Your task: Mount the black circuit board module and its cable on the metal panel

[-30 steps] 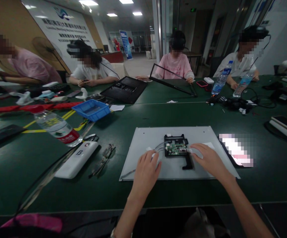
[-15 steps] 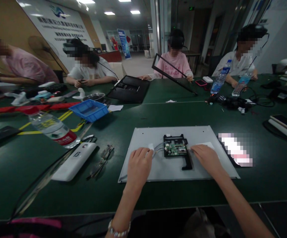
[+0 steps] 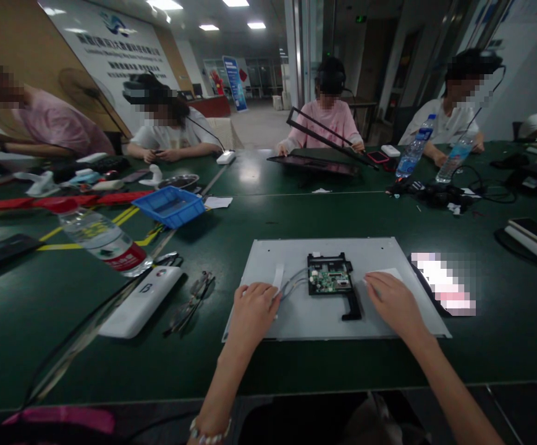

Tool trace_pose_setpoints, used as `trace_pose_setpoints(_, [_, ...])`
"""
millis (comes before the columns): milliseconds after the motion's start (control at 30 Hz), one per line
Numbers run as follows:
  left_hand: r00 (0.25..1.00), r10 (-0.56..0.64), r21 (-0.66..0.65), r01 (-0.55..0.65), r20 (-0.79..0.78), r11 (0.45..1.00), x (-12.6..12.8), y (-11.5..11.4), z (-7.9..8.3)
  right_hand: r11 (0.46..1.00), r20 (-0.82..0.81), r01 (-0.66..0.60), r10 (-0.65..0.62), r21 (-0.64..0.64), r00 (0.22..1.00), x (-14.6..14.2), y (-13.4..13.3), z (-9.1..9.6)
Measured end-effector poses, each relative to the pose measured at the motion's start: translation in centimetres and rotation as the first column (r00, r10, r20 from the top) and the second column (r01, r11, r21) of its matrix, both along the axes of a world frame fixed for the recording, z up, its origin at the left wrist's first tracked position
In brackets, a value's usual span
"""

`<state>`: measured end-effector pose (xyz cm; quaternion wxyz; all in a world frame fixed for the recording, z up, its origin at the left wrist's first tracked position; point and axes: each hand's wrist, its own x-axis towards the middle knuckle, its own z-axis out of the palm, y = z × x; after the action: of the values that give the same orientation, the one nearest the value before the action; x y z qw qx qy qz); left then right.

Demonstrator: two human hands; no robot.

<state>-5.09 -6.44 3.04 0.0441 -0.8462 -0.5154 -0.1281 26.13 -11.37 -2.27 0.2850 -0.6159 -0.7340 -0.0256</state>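
A thin light-grey panel (image 3: 291, 324) lies flat on the table. On its middle sits a black plastic bracket (image 3: 351, 307) with a green circuit board (image 3: 330, 281) in it. Grey cables (image 3: 296, 281) run from the board's left side to my left hand (image 3: 254, 309). That hand rests on the panel's left part, fingers bent and slightly apart, over the lower end of a white strip (image 3: 278, 273). To the right of the bracket, my right hand (image 3: 393, 306) is closed in a pinch; anything between the fingertips is too small to name. A white sheet (image 3: 394, 272) lies partly behind it.
Left of the panel lie eyeglasses (image 3: 189, 303), a white power bank (image 3: 143, 303) and a tilted water bottle (image 3: 105, 241). A blue tray (image 3: 170, 207) stands beyond. A phone (image 3: 444, 284) lies at right. Across the table a person holds a black frame (image 3: 328, 136).
My left hand has lowered and moved slightly left, showing more of the white strip. My right hand has drawn back from the bracket. Across the table, the dark panel has shifted right and tilted.
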Motion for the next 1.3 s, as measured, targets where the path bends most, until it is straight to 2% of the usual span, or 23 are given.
trace_pose_setpoints(133, [0.997,-0.064,0.015,0.064,0.032,0.998,1.7,1.1,1.5,0.982,-0.082,-0.187,0.185,-0.022,0.979,-2.0,0.5,1.6])
trace_pose_setpoints(233, [0.984,-0.173,0.008,0.173,0.036,0.985,4.5,3.0,2.1,0.945,-0.094,-0.325,0.319,-0.046,0.943,-3.4,1.0,2.0])
trace_pose_setpoints(300, [0.972,-0.235,-0.008,0.235,0.019,0.972,6.6,4.6,2.1,0.929,-0.078,-0.365,0.361,-0.052,0.929,-4.0,1.2,1.8])
trace_pose_setpoints(467, [0.954,-0.293,-0.088,0.287,-0.063,0.954,9.9,8.0,0.8,0.931,-0.033,-0.36,0.358,-0.068,0.933,-4.5,1.1,0.9])
trace_pose_setpoints(633, [0.955,-0.274,-0.126,0.261,-0.11,0.957,10.3,9.3,-0.5,0.935,-0.025,-0.348,0.347,-0.076,0.938,-4.7,0.8,1.2])
trace_pose_setpoints(733, [0.955,-0.269,-0.132,0.253,-0.122,0.958,10.3,9.5,-0.8,0.935,-0.032,-0.345,0.344,-0.08,0.938,-4.8,0.8,1.4])
trace_pose_setpoints(867, [0.96,-0.25,-0.139,0.233,-0.123,0.963,10.8,10.4,-0.2,0.937,-0.036,-0.34,0.338,-0.082,0.94,-4.8,0.8,1.4])
trace_pose_setpoints(1033, [0.976,-0.2,-0.14,0.187,-0.088,0.972,12.2,11.5,1.5,0.934,-0.042,-0.348,0.346,-0.082,0.937,-4.6,0.9,1.2])
trace_pose_setpoints(1300, [0.983,-0.182,-0.17,0.177,-0.014,0.969,12.4,9.8,2.9,0.936,-0.045,-0.346,0.344,-0.056,0.938,-4.6,1.1,0.8])
